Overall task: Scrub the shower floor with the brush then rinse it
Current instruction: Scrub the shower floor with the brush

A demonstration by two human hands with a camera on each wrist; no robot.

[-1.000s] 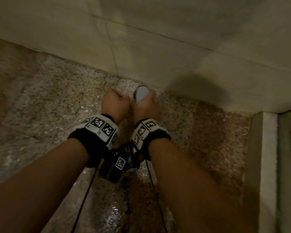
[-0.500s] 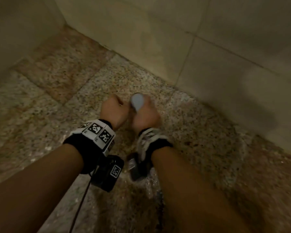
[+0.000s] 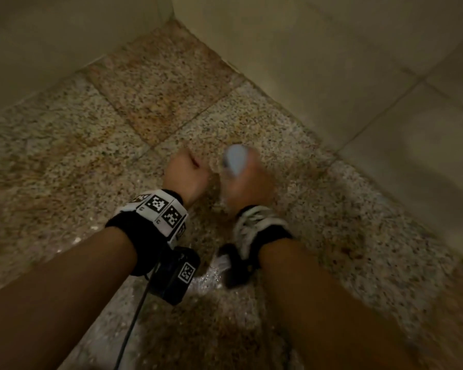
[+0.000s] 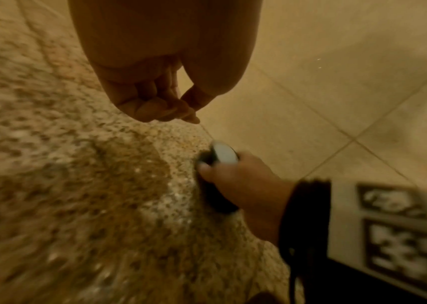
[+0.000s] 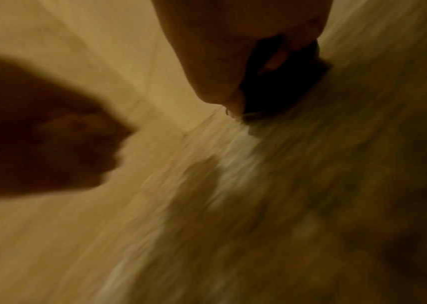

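My right hand [image 3: 245, 182] grips a brush [image 3: 234, 158] with a pale blue-white top and dark bristles, pressed down on the speckled granite shower floor [image 3: 118, 145]. In the left wrist view the brush [image 4: 223, 154] shows under the right hand's fingers [image 4: 235, 179], its dark bristles on the wet stone. The right wrist view is blurred; the dark brush [image 5: 277, 86] sits under the fingers there. My left hand [image 3: 187, 174] hovers just left of the brush, curled into a loose fist with nothing in it [image 4: 155, 102].
Beige tiled walls [image 3: 332, 62] meet the floor close behind the hands and form a corner at the far left [image 3: 171, 20]. The floor near my forearms is wet and glistening [image 3: 211, 279]. A black cable [image 3: 134, 316] hangs from my left wrist camera.
My view and both hands have shifted left along the wall toward the corner. The right hand keeps moving the brush over the floor; the left hand stays curled beside it.
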